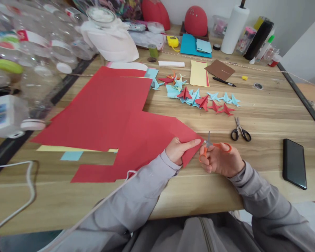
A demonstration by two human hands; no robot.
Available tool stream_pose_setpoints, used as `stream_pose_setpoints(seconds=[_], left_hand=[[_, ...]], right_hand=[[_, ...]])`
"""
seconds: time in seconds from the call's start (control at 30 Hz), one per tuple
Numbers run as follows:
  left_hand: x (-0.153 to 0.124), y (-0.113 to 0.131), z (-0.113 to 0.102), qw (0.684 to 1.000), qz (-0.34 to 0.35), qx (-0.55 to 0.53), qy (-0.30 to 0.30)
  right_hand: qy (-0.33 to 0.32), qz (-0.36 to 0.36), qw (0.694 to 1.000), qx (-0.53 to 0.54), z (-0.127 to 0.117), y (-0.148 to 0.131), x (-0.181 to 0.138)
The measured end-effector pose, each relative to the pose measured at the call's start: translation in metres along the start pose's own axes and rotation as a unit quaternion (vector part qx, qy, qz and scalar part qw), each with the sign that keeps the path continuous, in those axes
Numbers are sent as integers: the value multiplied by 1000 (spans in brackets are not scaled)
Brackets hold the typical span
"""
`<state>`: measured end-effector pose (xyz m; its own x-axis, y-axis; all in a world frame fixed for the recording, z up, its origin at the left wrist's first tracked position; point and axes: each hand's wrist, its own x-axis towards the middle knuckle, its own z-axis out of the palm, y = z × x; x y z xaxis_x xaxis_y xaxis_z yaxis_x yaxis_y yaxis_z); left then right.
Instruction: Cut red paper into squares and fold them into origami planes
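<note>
My left hand (177, 149) grips the right-hand end of a large red sheet of paper (149, 140), thumb on top and the other fingers mostly hidden. In my right hand (223, 159) are orange-handled scissors (208, 142), fingers through the loops. Their blades are parted and sit right at the paper's corner; whether they touch it I cannot tell. More red paper (102, 108) lies spread on the left. Folded red and light-blue paper cranes (202, 101) lie in a cluster beyond my hands. Black-handled scissors (240, 131) rest to the right.
A dark phone (294, 163) lies at the right. Plastic bottles (36, 45) crowd the left side. Along the back are a yellow tape measure (172, 41), blue paper (190, 45) and a white roll (235, 29). A white cable (31, 182) crosses the front left.
</note>
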<state>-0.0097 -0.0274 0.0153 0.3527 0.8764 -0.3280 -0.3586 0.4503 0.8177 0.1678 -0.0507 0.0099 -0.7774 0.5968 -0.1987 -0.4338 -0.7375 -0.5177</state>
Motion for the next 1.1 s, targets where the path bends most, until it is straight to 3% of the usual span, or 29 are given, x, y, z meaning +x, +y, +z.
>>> stream_pose_setpoints(seconds=[0.33, 0.47, 0.67, 1.0, 1.1], left_hand=[[0, 1, -5, 997, 49, 54, -14], [-1, 3, -7, 994, 75, 62, -48], [-3, 4, -5, 999, 4, -25, -38], [4, 6, -4, 993, -110, 2, 36], [5, 7, -7, 988, -151, -2, 28]], right_hand=[[-12, 9, 1000, 24, 2, 0, 1], [-20, 13, 999, 28, 4, -2, 0], [7, -70, 997, 28, 3, -13, -6], [-21, -22, 999, -29, 3, -7, -5], [-17, -15, 999, -38, 1, -5, -4]])
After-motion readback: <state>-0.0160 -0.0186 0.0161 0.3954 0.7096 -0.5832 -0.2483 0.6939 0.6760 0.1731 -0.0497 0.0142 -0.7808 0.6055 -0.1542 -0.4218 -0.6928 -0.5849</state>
